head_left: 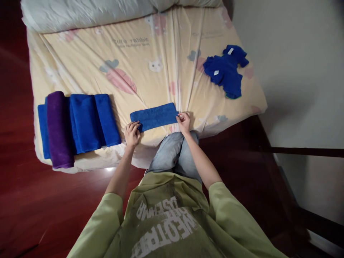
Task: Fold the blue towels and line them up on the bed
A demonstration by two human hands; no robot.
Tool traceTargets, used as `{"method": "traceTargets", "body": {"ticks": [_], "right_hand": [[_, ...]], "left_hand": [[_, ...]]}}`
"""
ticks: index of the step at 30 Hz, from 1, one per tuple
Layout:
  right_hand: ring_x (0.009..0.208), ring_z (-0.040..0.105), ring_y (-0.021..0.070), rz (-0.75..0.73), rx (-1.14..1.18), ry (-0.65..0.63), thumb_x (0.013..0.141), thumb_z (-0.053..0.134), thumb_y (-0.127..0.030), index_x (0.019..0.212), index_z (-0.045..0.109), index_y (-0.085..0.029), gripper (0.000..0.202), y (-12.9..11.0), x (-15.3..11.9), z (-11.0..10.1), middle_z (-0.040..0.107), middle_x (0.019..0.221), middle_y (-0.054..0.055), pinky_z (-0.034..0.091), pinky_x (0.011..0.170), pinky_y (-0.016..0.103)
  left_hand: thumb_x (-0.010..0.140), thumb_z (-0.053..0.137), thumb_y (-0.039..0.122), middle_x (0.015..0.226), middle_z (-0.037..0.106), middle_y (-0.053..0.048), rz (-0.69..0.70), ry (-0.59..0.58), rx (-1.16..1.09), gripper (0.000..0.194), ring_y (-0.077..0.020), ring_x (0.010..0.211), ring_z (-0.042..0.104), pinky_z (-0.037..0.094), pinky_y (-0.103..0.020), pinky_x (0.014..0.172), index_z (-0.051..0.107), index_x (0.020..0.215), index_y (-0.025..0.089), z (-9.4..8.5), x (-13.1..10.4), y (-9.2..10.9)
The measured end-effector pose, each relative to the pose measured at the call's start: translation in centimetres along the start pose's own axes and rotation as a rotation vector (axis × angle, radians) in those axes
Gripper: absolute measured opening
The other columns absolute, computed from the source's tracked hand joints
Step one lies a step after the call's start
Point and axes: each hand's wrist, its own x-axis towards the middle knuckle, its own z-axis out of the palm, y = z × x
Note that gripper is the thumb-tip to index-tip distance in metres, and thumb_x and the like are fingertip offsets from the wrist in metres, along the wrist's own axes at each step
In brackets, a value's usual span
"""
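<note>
A blue towel [153,117], folded into a long strip, lies flat near the front edge of the bed. My left hand [132,133] has its fingers curled over the strip's lower left corner. At the opposite end, my right hand [184,122] pinches the right edge between thumb and fingers. Left of my hands, several folded blue towels [85,123] lie side by side and overlap. A folded purple towel [59,129] rests on top of them.
Crumpled blue cloths [224,71] with white tags lie at the bed's right. A rolled pale quilt [88,14] spans the back of the yellow patterned sheet [88,50]. Beyond the right side stands a grey wall [298,71]; the floor [67,208] is dark red.
</note>
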Motion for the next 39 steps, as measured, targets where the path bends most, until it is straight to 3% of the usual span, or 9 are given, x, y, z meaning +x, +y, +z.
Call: {"method": "traceTargets", "body": {"ticks": [3, 10, 16, 20, 30, 33, 35, 39], "right_hand": [[0.097, 0.062, 0.0237, -0.035, -0.017, 0.080, 0.093, 0.059, -0.040, 0.098, 0.073, -0.020, 0.025, -1.3, -0.1, 0.1, 0.060, 0.118, 0.012, 0.058, 0.084, 0.036], [0.122, 0.059, 0.0281, -0.143, 0.001, -0.162, 0.096, 0.052, -0.031, 0.107, 0.079, -0.026, 0.029, -1.9, 0.3, -1.3, 0.065, 0.124, 0.010, 0.048, 0.111, 0.047], [0.134, 0.054, 0.0310, -0.214, 0.010, -0.364, 0.078, 0.063, -0.024, 0.124, 0.073, -0.025, 0.046, -1.7, 0.9, -3.2, 0.060, 0.138, 0.008, 0.043, 0.119, 0.048], [0.134, 0.054, 0.0305, -0.237, -0.002, -0.329, 0.074, 0.064, -0.021, 0.124, 0.071, -0.023, 0.050, -2.1, 0.7, -2.9, 0.059, 0.138, 0.010, 0.044, 0.119, 0.047], [0.133, 0.057, 0.0275, -0.076, 0.152, -0.232, 0.086, 0.063, -0.030, 0.112, 0.075, -0.022, 0.030, -1.0, 1.1, -2.2, 0.059, 0.145, 0.011, 0.051, 0.110, 0.045], [0.126, 0.061, 0.0257, -0.035, 0.212, -0.203, 0.086, 0.066, -0.037, 0.108, 0.073, -0.021, 0.029, -0.5, 1.3, -2.2, 0.067, 0.132, 0.011, 0.051, 0.107, 0.041], [0.109, 0.065, 0.0234, 0.053, 0.218, -0.171, 0.084, 0.069, -0.045, 0.101, 0.071, -0.019, 0.031, -0.3, 1.5, -2.2, 0.072, 0.109, 0.008, 0.053, 0.097, 0.037], [0.072, 0.055, 0.0146, 0.189, 0.211, -0.098, 0.080, 0.072, -0.061, 0.077, 0.059, -0.019, 0.043, -0.3, 1.5, -2.1, 0.056, 0.069, -0.003, 0.049, 0.070, 0.026]], "left_hand": [[0.085, 0.048, 0.015, 0.131, 0.070, -0.008, 0.006, -0.008, -0.012, 0.039, -0.0287, 0.130, 0.056, 0.040, -0.050, 0.112, 0.069, 0.116, 0.023, -0.1, 0.3, 0.1], [0.083, 0.055, 0.023, 0.131, 0.067, -0.010, -0.043, -0.082, 0.005, 0.039, -0.0326, 0.130, 0.053, 0.038, -0.051, 0.111, 0.066, 0.120, 0.022, -0.7, 0.7, 0.8], [0.079, 0.066, 0.036, 0.137, 0.060, -0.013, 0.014, -0.142, 0.031, 0.049, -0.0369, 0.131, 0.048, 0.035, -0.054, 0.113, 0.063, 0.126, 0.023, -0.9, 0.6, 0.8], [0.075, 0.067, 0.031, 0.136, 0.060, -0.013, -0.005, -0.119, 0.039, 0.051, -0.0365, 0.129, 0.049, 0.036, -0.053, 0.112, 0.062, 0.125, 0.022, -0.7, 0.6, 0.8], [0.085, 0.056, 0.029, 0.134, 0.063, -0.013, -0.071, -0.027, -0.094, 0.044, -0.0303, 0.129, 0.055, 0.041, -0.047, 0.112, 0.057, 0.128, 0.021, -0.7, 0.8, 0.2], [0.092, 0.055, 0.037, 0.125, 0.064, -0.014, -0.113, 0.014, -0.102, 0.039, -0.0292, 0.121, 0.059, 0.044, -0.045, 0.108, 0.059, 0.127, 0.020, -0.4, 0.5, -0.1], [0.097, 0.052, 0.043, 0.118, 0.065, -0.013, -0.161, 0.052, -0.091, 0.038, -0.0281, 0.113, 0.061, 0.047, -0.044, 0.103, 0.060, 0.125, 0.019, -0.1, 0.2, -0.5], [0.100, 0.049, 0.052, 0.111, 0.064, -0.013, -0.248, 0.105, -0.087, 0.046, -0.0263, 0.105, 0.063, 0.049, -0.042, 0.097, 0.058, 0.128, 0.016, 0.6, -0.3, -1.0]]}}
